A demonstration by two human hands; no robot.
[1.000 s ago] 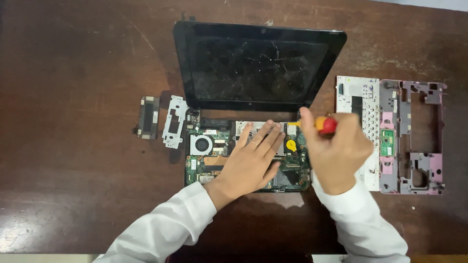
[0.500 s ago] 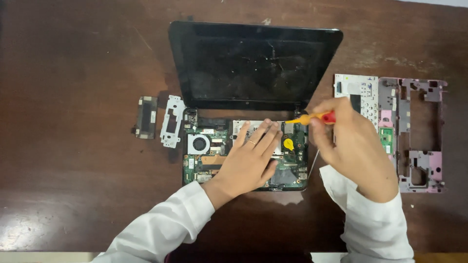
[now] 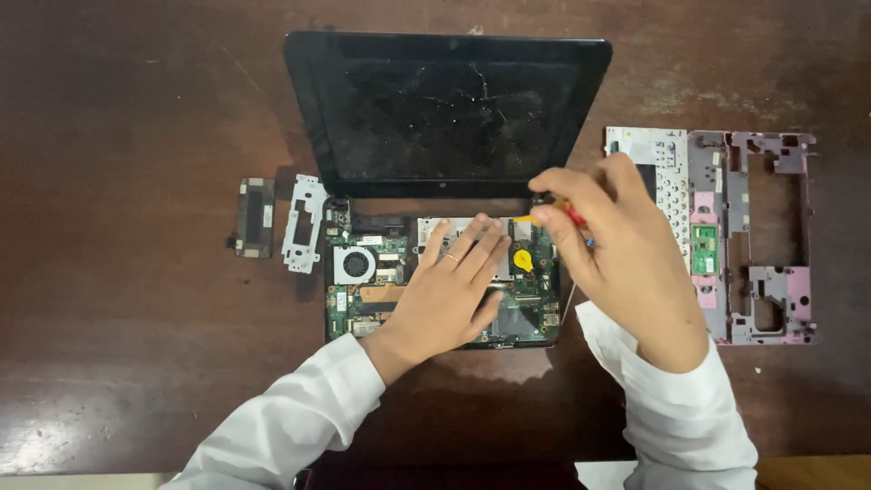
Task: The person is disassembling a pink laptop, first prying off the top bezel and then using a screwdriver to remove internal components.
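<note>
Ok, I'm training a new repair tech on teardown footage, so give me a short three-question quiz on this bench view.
1. True or false: the left hand lies flat, palm down, on the exposed green laptop motherboard.
2. What does the right hand hold? A) a red-and-yellow-handled screwdriver B) tweezers C) a brush
3. Which removed part lies farthest right on the dark brown wooden table?

Key
1. True.
2. A; its tip is hidden by the fingers, near the hinge of the cracked black laptop screen.
3. The pink plastic palm-rest frame, next to the white keyboard backing plate.
</note>
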